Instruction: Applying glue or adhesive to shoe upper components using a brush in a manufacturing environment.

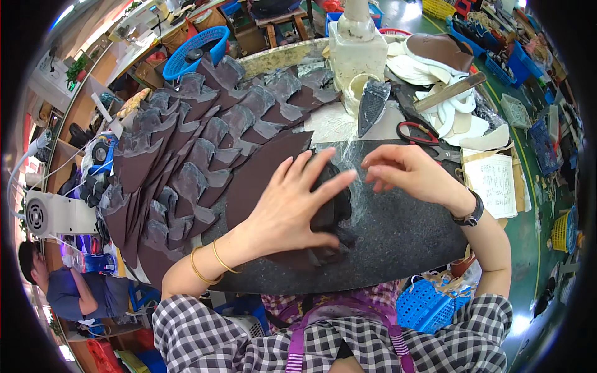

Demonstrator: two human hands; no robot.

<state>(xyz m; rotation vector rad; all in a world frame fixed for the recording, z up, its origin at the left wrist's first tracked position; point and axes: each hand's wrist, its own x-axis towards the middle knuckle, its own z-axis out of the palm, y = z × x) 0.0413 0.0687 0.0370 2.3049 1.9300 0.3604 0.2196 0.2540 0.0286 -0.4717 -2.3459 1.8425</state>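
Observation:
My left hand (291, 208) is spread over a dark brown shoe-upper piece (255, 180), which lies flat on the black worktop (410, 230). Under and beside its fingers sits a black part (339, 208), mostly covered by the hand. My right hand (407, 174) hovers just to the right, fingers loosely curled and apart, with nothing visible in them. Overlapping brown pieces with greyish, coated-looking edges (202, 177) fan out across the left side. Beyond my hands, a black pointed piece (373, 105) leans against a whitish, residue-covered pot (352, 93).
Red-handled scissors (418, 133) lie at the right, near a wooden stick (451, 92) and white shoe parts (476, 132). A written paper sheet (491, 183) rests at the right edge. A blue basket (196, 53) stands far left; another person (78, 286) sits at left.

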